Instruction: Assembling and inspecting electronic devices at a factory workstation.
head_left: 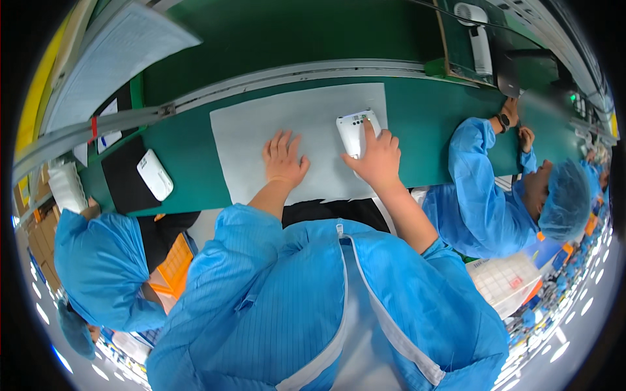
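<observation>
A white handheld device [350, 138] with rounded corners and a row of small dark buttons or ports near its far end lies on a pale grey mat [248, 130]. My right hand [379, 159] is over it, thumb by its left edge and index finger stretched onto the far end. The other fingers curl along its right side. The palm hides the device's near part. To the left, my left hand [285, 161] lies flat on the mat, fingers spread and nothing in it.
Left of the mat, another white device [154, 175] lies at the edge of a black mat [127, 173]. A metal rail [300, 67] runs along the bench's far side. Co-workers in blue sit on both sides; one's hand [510, 112] is at the right. A white fan-like device [479, 39] stands far right.
</observation>
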`<act>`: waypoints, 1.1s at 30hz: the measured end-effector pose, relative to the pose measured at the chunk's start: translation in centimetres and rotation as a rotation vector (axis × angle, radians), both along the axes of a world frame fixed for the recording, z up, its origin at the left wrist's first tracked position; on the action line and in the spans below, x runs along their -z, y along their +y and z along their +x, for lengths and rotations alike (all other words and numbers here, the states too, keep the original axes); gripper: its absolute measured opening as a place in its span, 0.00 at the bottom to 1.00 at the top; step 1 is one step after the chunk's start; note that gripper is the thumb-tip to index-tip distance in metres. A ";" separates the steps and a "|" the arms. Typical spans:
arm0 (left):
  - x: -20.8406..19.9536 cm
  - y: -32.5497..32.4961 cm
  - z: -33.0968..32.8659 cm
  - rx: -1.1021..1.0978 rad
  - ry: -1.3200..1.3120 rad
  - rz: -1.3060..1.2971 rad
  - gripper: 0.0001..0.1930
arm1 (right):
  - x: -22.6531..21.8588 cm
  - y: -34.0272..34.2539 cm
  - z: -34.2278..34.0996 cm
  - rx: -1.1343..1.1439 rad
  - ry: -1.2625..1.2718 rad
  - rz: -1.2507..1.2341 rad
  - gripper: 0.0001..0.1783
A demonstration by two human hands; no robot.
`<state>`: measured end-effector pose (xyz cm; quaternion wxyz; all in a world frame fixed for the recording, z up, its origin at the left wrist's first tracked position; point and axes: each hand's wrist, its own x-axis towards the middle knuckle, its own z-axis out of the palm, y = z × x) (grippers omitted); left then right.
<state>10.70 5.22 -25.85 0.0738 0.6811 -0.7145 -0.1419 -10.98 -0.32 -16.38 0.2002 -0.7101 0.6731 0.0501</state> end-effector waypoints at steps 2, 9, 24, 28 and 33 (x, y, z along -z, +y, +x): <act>0.0 0.1 0.1 -0.019 0.001 0.012 0.27 | 0.3 0.8 0.9 0.033 0.049 -0.044 0.47; 0.1 0.4 0.3 -0.007 -0.014 0.051 0.27 | 2.5 1.8 -0.3 -0.013 -0.147 -0.135 0.33; 0.3 0.4 0.4 0.002 -0.021 -0.014 0.27 | 0.7 -0.8 -0.2 0.050 -0.032 0.099 0.22; 0.4 0.4 0.4 -0.002 -0.013 -0.024 0.27 | 0.4 -1.1 -0.3 0.055 -0.059 0.109 0.21; 0.2 0.4 0.2 0.002 0.003 -0.059 0.26 | 0.5 -1.5 -0.4 -0.002 0.019 0.069 0.18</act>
